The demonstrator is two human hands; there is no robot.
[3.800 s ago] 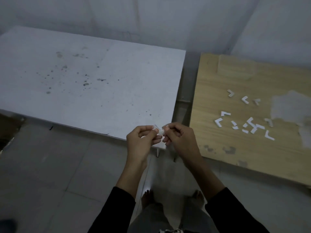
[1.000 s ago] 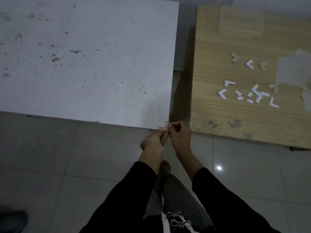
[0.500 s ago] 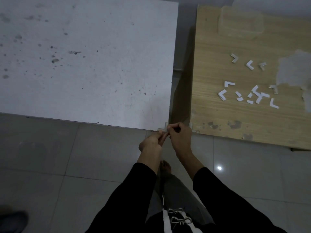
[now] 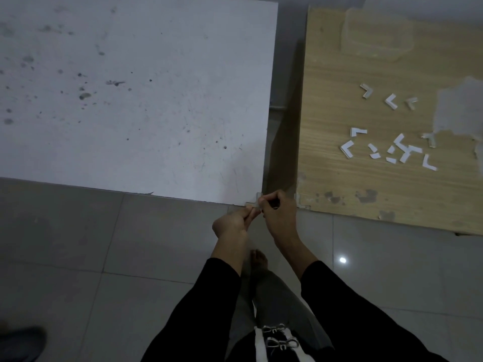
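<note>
A small clear L-shaped corner piece sits on the near right corner of the white table. My right hand pinches it with curled fingers at that corner. My left hand meets it from below left, its fingertips pinching the same piece or a thin strip of it; which one is too small to tell. Several white L-shaped pieces lie scattered on the wooden table to the right.
A clear plastic box stands at the back of the wooden table. A narrow gap separates the two tables. Grey floor tiles lie below, with my bare foot under my hands and a dark shoe at bottom left.
Since 3.8 s ago my hands dropped from mid-air to the white table's near right corner and my view tilted down. Over the last second they have barely moved.
</note>
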